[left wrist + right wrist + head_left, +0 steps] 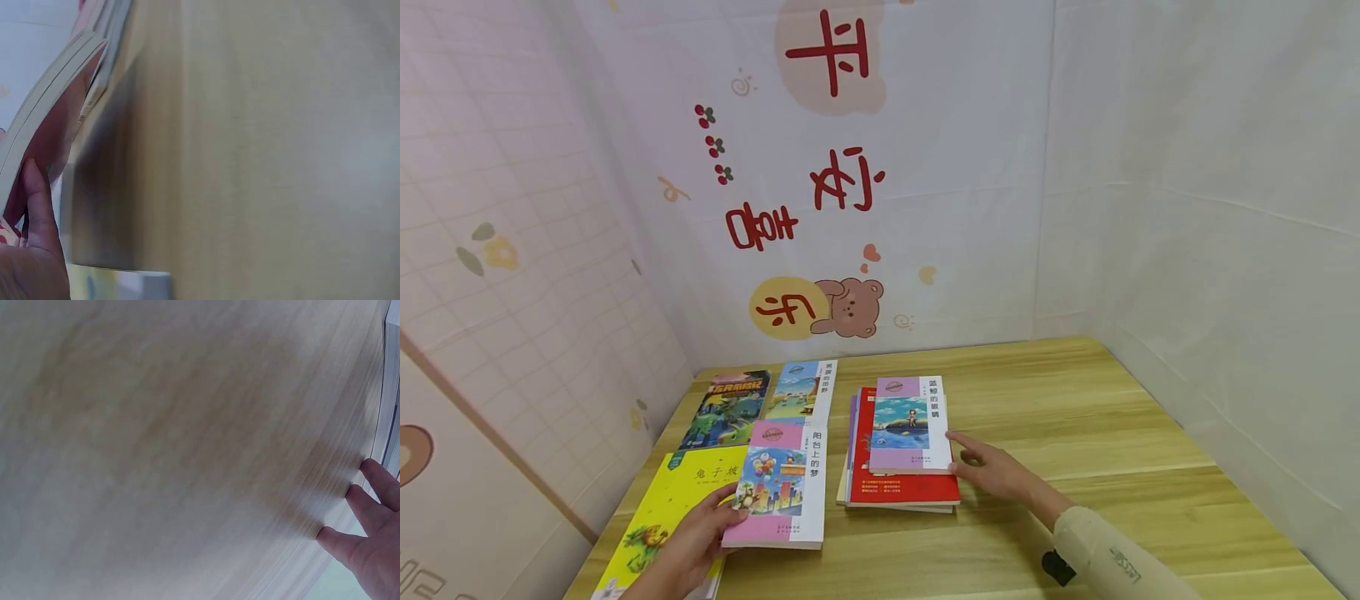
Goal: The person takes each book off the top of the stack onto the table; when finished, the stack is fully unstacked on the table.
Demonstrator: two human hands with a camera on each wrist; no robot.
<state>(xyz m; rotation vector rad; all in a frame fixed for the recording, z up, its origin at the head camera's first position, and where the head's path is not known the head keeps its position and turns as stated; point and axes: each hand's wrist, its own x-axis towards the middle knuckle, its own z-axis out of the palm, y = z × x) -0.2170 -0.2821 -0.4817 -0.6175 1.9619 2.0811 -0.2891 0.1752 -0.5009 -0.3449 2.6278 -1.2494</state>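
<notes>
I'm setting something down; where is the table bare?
Mostly between the book stack and the table's right edge, beyond the right hand; a smaller patch lies in front of the stack. Crowded: the left side, around the yellow book.

The left hand (696, 532) partly hides the yellow book (668, 492); right sleeve (1112, 552) cut off.

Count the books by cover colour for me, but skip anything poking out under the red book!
Pink-and-white books: 2
Red book: 1
Yellow book: 1
Blue-and-white book: 1
Dark green book: 1
Total: 6
</notes>
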